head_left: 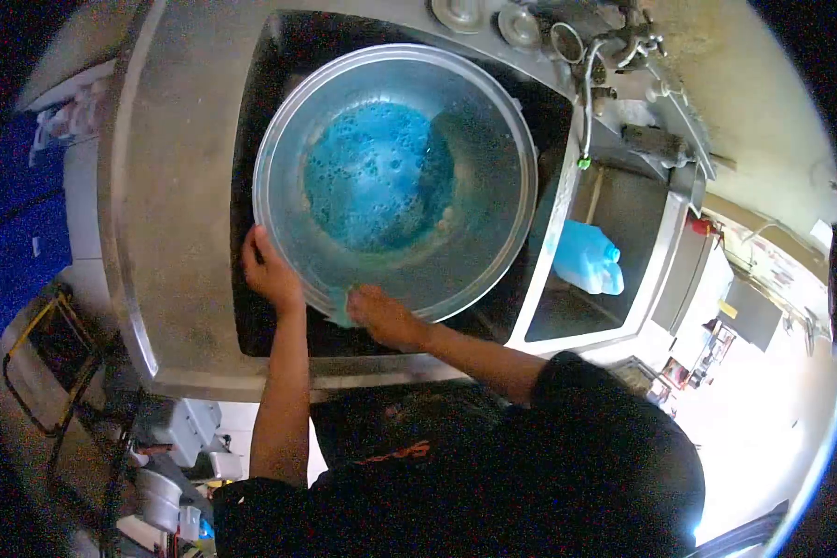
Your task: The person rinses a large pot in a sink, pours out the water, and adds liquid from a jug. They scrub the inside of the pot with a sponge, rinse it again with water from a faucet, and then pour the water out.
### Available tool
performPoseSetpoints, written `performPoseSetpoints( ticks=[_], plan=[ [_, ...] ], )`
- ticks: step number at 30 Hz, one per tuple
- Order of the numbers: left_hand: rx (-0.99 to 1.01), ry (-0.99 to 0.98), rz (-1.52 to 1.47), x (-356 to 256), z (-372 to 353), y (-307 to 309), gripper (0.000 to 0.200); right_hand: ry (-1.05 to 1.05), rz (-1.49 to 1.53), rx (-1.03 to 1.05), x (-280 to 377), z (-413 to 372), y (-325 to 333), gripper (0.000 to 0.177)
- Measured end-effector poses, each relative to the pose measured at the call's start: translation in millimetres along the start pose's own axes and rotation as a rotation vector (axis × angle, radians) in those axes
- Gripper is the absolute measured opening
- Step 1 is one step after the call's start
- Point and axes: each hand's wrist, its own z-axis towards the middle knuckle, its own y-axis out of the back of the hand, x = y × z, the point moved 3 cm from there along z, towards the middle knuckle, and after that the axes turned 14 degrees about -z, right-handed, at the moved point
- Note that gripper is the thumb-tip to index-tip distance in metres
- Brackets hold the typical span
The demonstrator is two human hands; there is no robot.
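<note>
A large round metal pot (479, 251) sits tilted in the dark sink basin, with foamy blue liquid (372, 177) in its bottom. My left hand (272, 272) grips the lower left of the rim, fingers closed around the edge. At the near side of the rim, my right hand (386, 316) is closed on a pale green scrubbing pad (340, 307), pressed against the rim. The pad is partly hidden by the fingers and slightly blurred, so its exact kind is hard to make out.
A light blue plastic jug (586, 259) lies in the second sink compartment (614, 321) on the right. Beyond it are a faucet (628, 46) and a hose with a green tip (584, 160). Several metal lids or bowls (519, 26) line the back edge. A steel counter (177, 186) extends left.
</note>
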Motion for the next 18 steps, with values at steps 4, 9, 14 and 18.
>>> performPoseSetpoints(
  ticks=[4, 9, 14, 18],
  plan=[
    [0.026, 0.012, -0.004, -2.8, -0.2, -2.4, 0.042, 0.051, -0.314, 0.188, -71.2, -86.2, 46.0, 0.03],
    [0.02, 0.032, -0.045, -12.7, -2.5, -3.2, 0.043, -0.156, -0.522, 0.353, -131.1, -94.5, 64.4, 0.029],
    [0.047, 0.025, -0.055, -1.3, 2.0, -2.3, 0.044, -0.187, -0.197, 0.369, -80.3, 12.8, -37.5, 0.034],
    [0.024, 0.022, 0.031, -13.0, -0.2, -3.3, 0.043, -0.341, -0.857, 0.162, -221.4, -9.4, 61.1, 0.034]
  ],
)
